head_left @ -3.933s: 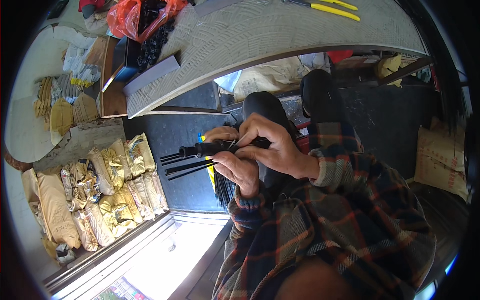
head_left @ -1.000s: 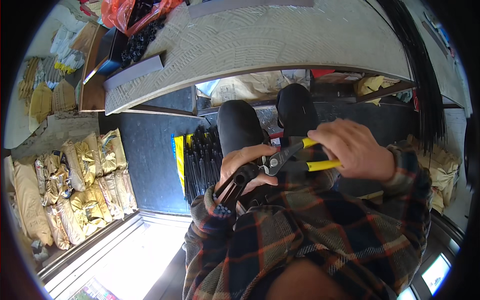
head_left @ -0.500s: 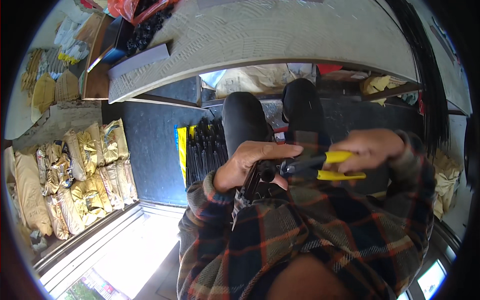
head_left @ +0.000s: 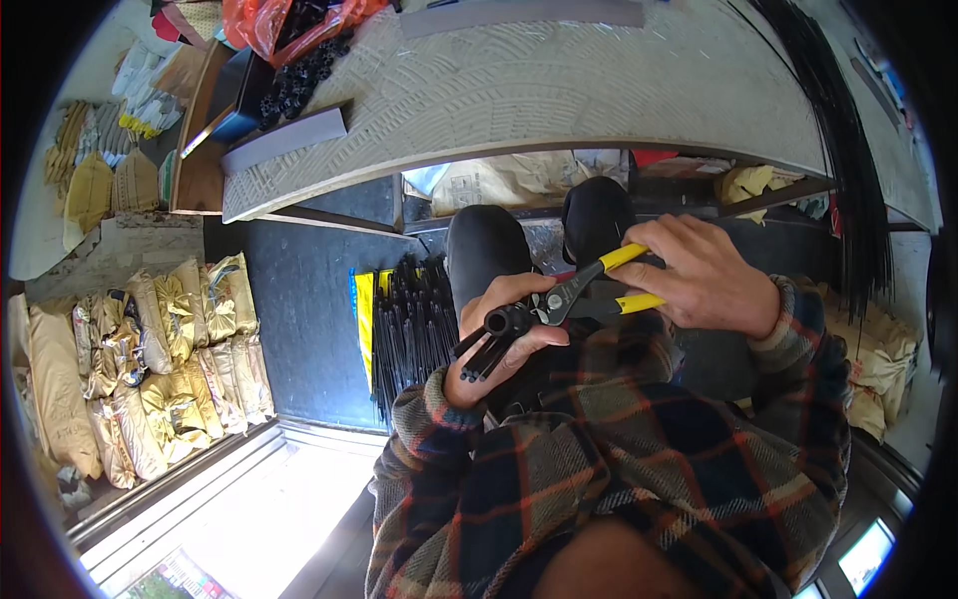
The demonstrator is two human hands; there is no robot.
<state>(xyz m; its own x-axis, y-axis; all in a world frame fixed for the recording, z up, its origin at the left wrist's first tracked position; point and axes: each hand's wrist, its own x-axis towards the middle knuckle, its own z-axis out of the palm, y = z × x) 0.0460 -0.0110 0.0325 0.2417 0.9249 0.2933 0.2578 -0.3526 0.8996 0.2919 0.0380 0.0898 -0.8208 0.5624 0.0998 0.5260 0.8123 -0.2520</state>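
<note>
My left hand (head_left: 519,351) is closed round a bundle of thin black rods (head_left: 481,361) with a round, hollow black end piece (head_left: 507,321) facing up. My right hand (head_left: 704,275) grips pliers (head_left: 569,294) with yellow handles, which stand spread apart. The dark jaws meet the bundle just right of the round end, between the thumb and fingers of my left hand. What exactly the jaws bite on is too small to make out. Both hands are above my lap, in front of my plaid shirt.
A grey table (head_left: 599,90) stands ahead, with a red plastic bag (head_left: 261,28), small black parts (head_left: 299,85) and long black strands (head_left: 848,130). On the floor at left lie a bundle of black rods (head_left: 414,319) and several brown packages (head_left: 165,359).
The pliers have turned so their handles point up and right, and my right hand has shifted left. The bundle's round end has tilted toward view and moved slightly left.
</note>
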